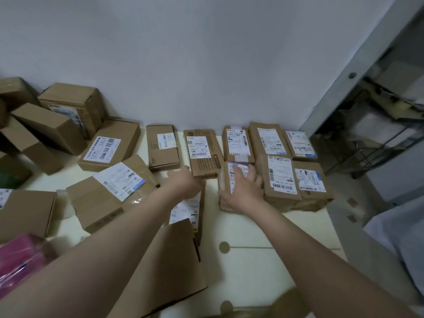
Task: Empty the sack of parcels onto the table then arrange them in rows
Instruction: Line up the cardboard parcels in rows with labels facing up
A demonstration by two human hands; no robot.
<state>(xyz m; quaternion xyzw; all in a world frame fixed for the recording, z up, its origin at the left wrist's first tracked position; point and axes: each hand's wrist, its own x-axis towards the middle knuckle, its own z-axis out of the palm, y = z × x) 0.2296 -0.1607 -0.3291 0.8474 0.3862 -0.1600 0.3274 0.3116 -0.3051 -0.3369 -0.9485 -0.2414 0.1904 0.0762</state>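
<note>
Brown cardboard parcels with white labels lie on a cream table. A back row runs along the wall, from one parcel to another. A second row in front holds two parcels. My right hand lies flat with spread fingers on a taped parcel at the left end of that row, thumb at its left edge. My left hand hovers, thumb spread, over a labelled parcel, its fingertips by the near edge of a back-row box.
Unsorted boxes are heaped at the left, with a labelled box and a pink packet closer to me. A plain carton lies under my left forearm. The table's right edge drops off beside a metal shelf.
</note>
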